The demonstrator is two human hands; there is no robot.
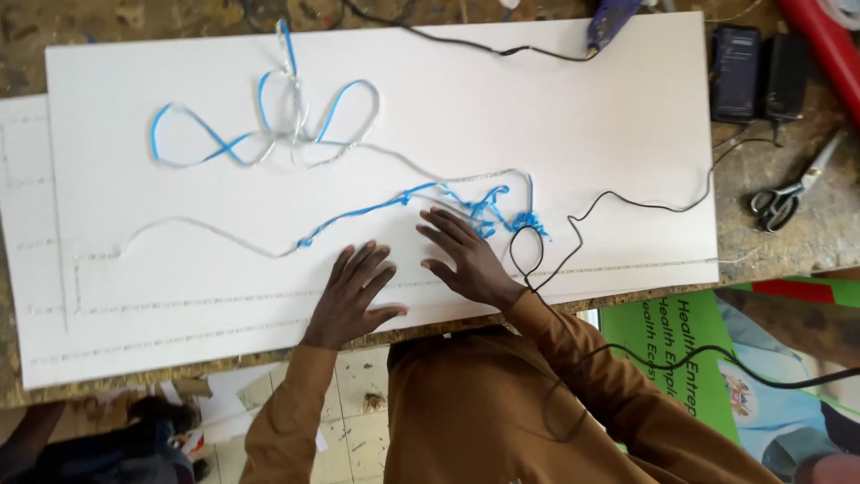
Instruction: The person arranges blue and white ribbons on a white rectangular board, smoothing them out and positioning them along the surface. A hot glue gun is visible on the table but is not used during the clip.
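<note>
**Two flat hands on a white board strung with light strip**

While both hands lie palm-down with fingers spread, neither grip is closed on anything: the left hand (pixel 351 294) presses the white board (pixel 573 99) just short of its near edge, and the right hand (pixel 466 255) rests beside it, fingertips at the tangled end of the blue and silver strip (pixel 376 208). That strip runs long-ways across the board, away to the left of the hands in a low wave, then loops into a bow-like knot (pixel 278 125) well beyond the left hand. Its bunched blue end (pixel 515 220) sits just right of the right hand's fingers.

A thin black cable (pixel 627 202) crosses just right of the right hand, loops over the wrist and trails down the brown sleeve (pixel 573 358). Far beyond the right hand lie a glue gun (pixel 609 22), a dark phone (pixel 736 72) and scissors (pixel 788 193) on the desk (pixel 806 233).

The board's near edge overhangs the desk just behind both wrists; bare board stretches left of the left hand, marked by dotted lines (pixel 179 305).
</note>
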